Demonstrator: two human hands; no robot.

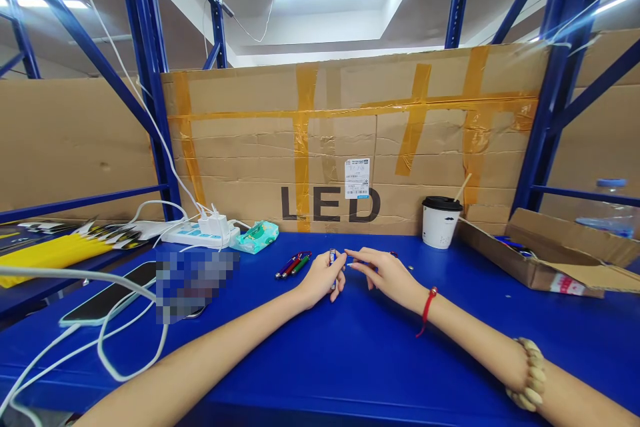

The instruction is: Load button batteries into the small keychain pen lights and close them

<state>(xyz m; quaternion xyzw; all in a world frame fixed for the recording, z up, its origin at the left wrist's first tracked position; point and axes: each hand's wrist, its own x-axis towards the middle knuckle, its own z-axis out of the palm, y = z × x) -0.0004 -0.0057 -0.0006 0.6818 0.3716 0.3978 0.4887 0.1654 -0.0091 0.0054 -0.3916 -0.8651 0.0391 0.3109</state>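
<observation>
My left hand [324, 277] is closed around a small blue-and-silver cylinder [333, 260], held upright between thumb and fingers. Part of the cylinder is hidden by the hand. Just to its right is my right hand [385, 273], its fingers stretched toward the left thumb and the fingertips apart from one another. I can make out nothing held in it. On the blue table left of my hands lie several slim metallic cylinders [293, 265] in blue, red and green with silver ends. A small dark red piece [394, 254] shows behind the right hand.
A lidded paper cup [440, 223] with a straw and an open cardboard box [545, 260] stand right. Left are a phone [113, 293], white cables [103, 340], a power strip [195, 235] and a tissue pack [256, 237]. A cardboard wall [240, 153] closes the back.
</observation>
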